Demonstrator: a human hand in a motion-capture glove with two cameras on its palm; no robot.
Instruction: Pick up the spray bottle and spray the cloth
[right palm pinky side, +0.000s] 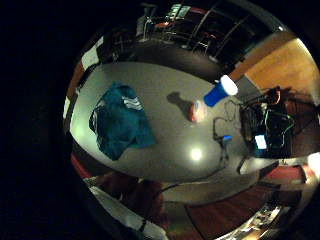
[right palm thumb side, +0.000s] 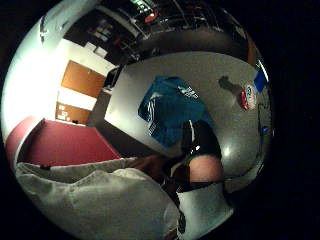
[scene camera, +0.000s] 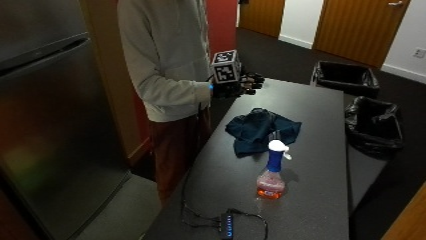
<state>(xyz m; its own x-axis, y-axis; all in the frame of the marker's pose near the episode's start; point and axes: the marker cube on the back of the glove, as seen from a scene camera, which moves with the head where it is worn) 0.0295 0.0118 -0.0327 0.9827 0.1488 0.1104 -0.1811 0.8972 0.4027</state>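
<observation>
We find the hand (scene camera: 241, 84) raised, fingers loosely curled, holding nothing. The cloth (scene camera: 261, 129) lies on the counter (scene camera: 319, 110) below it; the spray bottle (scene camera: 272, 175) stands upright beyond. We advise reaching past the cloth and gripping the neck.

3 views, 1 table.
You see the table (scene camera: 319, 115) from across and above; both palm views look down on it, sharing the cloth (right palm pinky side: 120, 125).
</observation>
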